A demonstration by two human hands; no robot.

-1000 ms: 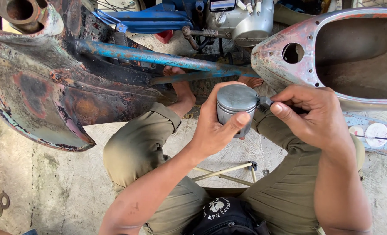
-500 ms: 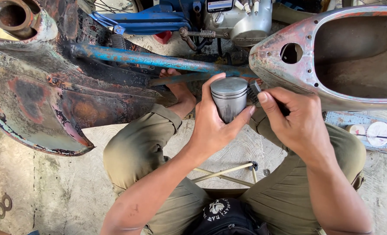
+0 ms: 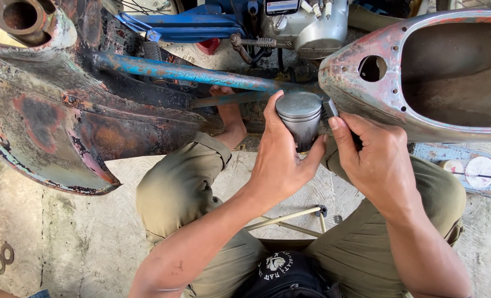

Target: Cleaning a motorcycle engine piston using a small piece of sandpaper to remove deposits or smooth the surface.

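Being held up in the left hand (image 3: 281, 165) is a round grey metal piston (image 3: 301, 118). The fingers and thumb are being curled round its side, so this hand is being kept mostly closed on it. The piston is being kept upright, with its flat top facing up, in the air over the person's knees and just in front of the rusty scooter frame (image 3: 74, 110).

The right hand (image 3: 381, 163) is being pressed close to the right side of the piston. Its fingers are being bent in tight, and a small dark tool (image 3: 330, 108) is being gripped between them. What kind of tool it is cannot be told. Its tip is being held against the upper edge of the piston, near the thin grooves there.

The piston is being kept out of the silver engine (image 3: 306, 27), which is sitting well apart behind a blue bar (image 3: 190, 74). So the work on the piston looks like it is being done in the middle part, not the end. The open red and grey body shell (image 3: 367, 88) is being left bare. Two small rings (image 3: 2, 258) are lying on the concrete floor (image 3: 63, 237).
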